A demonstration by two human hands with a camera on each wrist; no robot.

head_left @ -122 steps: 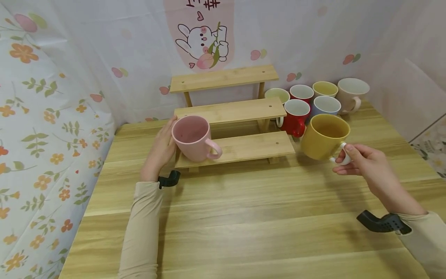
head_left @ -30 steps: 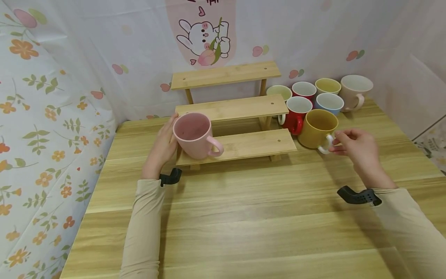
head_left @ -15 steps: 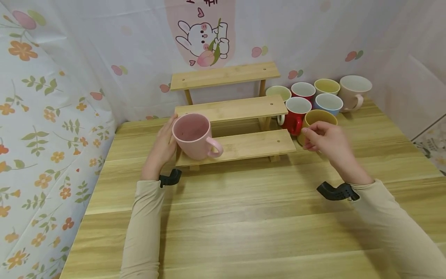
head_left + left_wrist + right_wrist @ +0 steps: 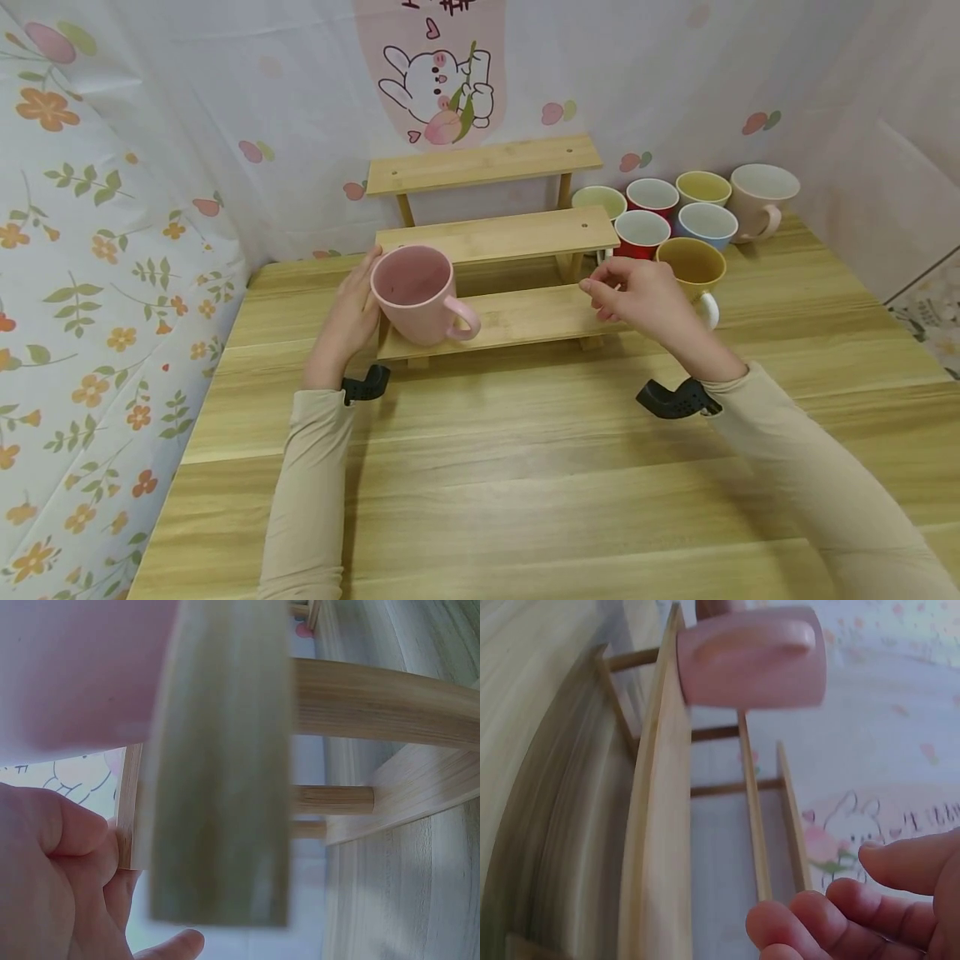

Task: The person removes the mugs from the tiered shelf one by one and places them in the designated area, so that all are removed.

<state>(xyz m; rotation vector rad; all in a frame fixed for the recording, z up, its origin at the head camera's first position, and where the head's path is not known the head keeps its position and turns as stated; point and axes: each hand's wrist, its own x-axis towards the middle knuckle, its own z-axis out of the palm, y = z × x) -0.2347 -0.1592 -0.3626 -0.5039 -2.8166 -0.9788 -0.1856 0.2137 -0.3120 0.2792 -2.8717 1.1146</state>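
Note:
A pink mug (image 4: 423, 312) stands upright at the left end of the lowest board of a three-tier wooden rack (image 4: 517, 237), its handle pointing right. My left hand (image 4: 348, 312) grips the end of the middle board at the rack's left side, seen closer in the left wrist view, where the thumb meets the board. Nothing is held in my right hand (image 4: 637, 296), which hovers over the right end of the lowest board with loosely bent fingers. Behind that hand stands a mustard-yellow mug (image 4: 693, 265) with a white handle, partly hidden.
Several mugs cluster right of the rack: a red mug (image 4: 642, 235), a blue mug (image 4: 707, 223), a large pale pink mug (image 4: 761, 200) and others behind. A wooden table (image 4: 487, 483) lies under everything. Printed cloth (image 4: 262, 100) hangs behind and at the left.
My right hand has set the yellow mug down in front of the other mugs, let go of its handle and moved left to the rack. My left hand and the pink mug have stayed put.

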